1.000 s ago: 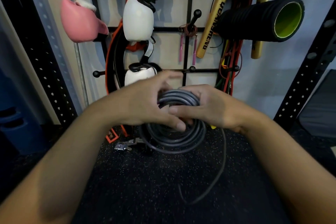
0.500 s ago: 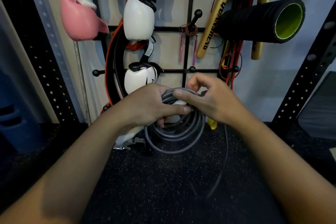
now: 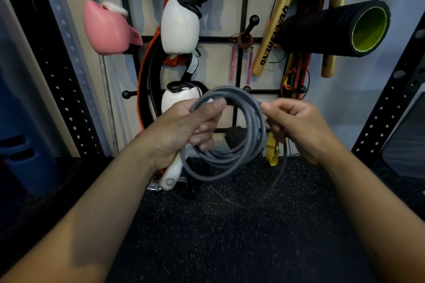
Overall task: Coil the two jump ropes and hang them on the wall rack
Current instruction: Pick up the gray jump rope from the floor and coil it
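Note:
A grey jump rope point(image 3: 220, 163) is wound into several loops in front of me. My left hand point(image 3: 184, 126) grips the coil's left side together with a white handle point(image 3: 171, 174) that sticks out below the fist. My right hand point(image 3: 296, 122) pinches the rope at the coil's right side, and a loose strand point(image 3: 273, 184) sags below it. A second jump rope with pink handles point(image 3: 241, 62) hangs coiled on a peg of the black wall rack point(image 3: 240, 0).
On the rack hang a pink boxing glove point(image 3: 108, 30), white gloves point(image 3: 180, 27), gold bats point(image 3: 273, 30), a black foam roller point(image 3: 340, 30) and red and orange bands point(image 3: 296, 73). Perforated black uprights point(image 3: 391, 99) flank it. Speckled black floor point(image 3: 230, 236) lies below.
Both hands have lifted the coil higher and spread apart. The right hand moved from the coil's top to its right side, and the ring of loops has opened toward me.

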Demonstrator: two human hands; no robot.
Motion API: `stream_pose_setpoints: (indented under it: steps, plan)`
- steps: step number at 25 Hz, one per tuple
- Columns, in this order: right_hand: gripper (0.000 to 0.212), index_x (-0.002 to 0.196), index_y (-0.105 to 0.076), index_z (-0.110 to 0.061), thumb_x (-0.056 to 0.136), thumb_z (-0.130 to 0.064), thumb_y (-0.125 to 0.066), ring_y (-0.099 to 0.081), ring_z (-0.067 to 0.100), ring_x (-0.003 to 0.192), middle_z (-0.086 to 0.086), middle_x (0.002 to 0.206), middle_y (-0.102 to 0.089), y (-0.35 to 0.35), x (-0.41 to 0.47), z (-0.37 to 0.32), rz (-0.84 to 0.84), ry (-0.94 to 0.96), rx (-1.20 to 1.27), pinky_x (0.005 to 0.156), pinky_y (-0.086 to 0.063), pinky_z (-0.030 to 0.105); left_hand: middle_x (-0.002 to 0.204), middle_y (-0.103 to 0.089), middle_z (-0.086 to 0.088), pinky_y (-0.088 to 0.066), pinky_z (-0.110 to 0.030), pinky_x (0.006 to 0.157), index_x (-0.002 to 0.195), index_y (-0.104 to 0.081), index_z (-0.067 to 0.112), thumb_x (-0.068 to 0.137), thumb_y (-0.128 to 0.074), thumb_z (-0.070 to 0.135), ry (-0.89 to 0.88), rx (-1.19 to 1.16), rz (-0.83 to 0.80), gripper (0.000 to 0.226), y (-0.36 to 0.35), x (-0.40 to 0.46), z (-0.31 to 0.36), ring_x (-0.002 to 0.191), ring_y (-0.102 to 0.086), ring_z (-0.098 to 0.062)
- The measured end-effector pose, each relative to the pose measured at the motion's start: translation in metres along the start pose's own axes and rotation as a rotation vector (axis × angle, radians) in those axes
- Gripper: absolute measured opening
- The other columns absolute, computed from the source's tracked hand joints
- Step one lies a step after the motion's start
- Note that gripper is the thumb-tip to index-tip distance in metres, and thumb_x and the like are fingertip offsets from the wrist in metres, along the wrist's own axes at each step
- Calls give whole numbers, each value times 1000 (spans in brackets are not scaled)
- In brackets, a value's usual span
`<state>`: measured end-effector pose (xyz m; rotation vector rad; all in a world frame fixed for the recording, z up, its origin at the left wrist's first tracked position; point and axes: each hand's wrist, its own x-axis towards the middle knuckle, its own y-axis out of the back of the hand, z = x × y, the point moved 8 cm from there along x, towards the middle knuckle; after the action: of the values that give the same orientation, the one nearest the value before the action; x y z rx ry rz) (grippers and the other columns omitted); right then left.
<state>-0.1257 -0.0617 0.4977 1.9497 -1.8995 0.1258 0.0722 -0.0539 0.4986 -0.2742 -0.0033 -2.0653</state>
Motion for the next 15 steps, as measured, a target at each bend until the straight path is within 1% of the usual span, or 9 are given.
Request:
stream_pose_setpoints:
  steps: [2,4,5,6,8,9,10,13,15]
  plan:
    - [43,82,-72,-13,96,-51,-57,-48,18,53,0,58,-59,-13,-2,23,2,-125,-106,49,-41,26,49,-38,10,-44,-21,46,76,-55,17,84,-68,39,-51,-204,86,27,-6,5,-3,37,-33,-4]
    - [61,104,-71,-16,102,-63,-33,-51,22,57,2,72,-70,-45,-12,32,-123,-182,-9,49,-42,30,52,-37,9,-51,-25,54,76,-56,19,85,-69,44,-93,-399,248,30,-4,9,-10,43,-37,-6]
    - [73,117,-68,-22,97,-75,-23,-55,26,62,4,85,-74,-64,-19,30,-200,-190,107,50,-44,31,55,-38,9,-55,-32,64,75,-57,21,86,-70,48,-103,-473,346,33,0,10,-16,48,-41,-8]
    - [81,126,-64,-28,89,-85,-19,-59,32,69,7,100,-76,-80,-25,24,-253,-186,205,53,-48,33,57,-40,8,-57,-40,73,73,-56,22,87,-69,52,-111,-520,437,36,3,9,-20,52,-46,-10]
    - [86,130,-62,-33,78,-94,-31,-69,39,85,12,119,-74,-96,-30,15,-245,-112,273,66,-55,39,58,-45,5,-58,-39,71,73,-55,19,95,-63,51,-164,-550,584,39,5,0,-24,52,-56,-11]
    - [85,130,-62,-32,76,-94,-40,-73,33,83,13,117,-75,-101,-33,10,-223,-73,301,66,-57,37,58,-48,5,-56,-34,64,74,-55,18,98,-58,50,-198,-504,661,40,6,-6,-25,51,-59,-10]
    - [85,130,-61,-30,74,-92,-46,-72,25,70,15,106,-77,-105,-35,6,-205,-46,345,59,-56,33,59,-51,6,-54,-32,60,76,-56,18,99,-55,51,-211,-408,739,41,7,-12,-27,53,-59,-9]
    - [79,126,-58,-23,77,-84,-53,-48,19,37,4,56,-62,-108,-44,-6,-172,-15,403,39,-42,26,68,-55,1,-48,-35,66,79,-56,16,98,-50,60,-216,-241,847,48,13,-21,-33,64,-57,-17]
    - [68,120,-60,-22,80,-77,-55,-41,21,33,2,49,-54,-107,-45,-7,-138,-41,385,36,-37,26,75,-57,-4,-48,-41,70,81,-56,16,97,-49,63,-189,-238,855,51,14,-22,-35,72,-58,-24]
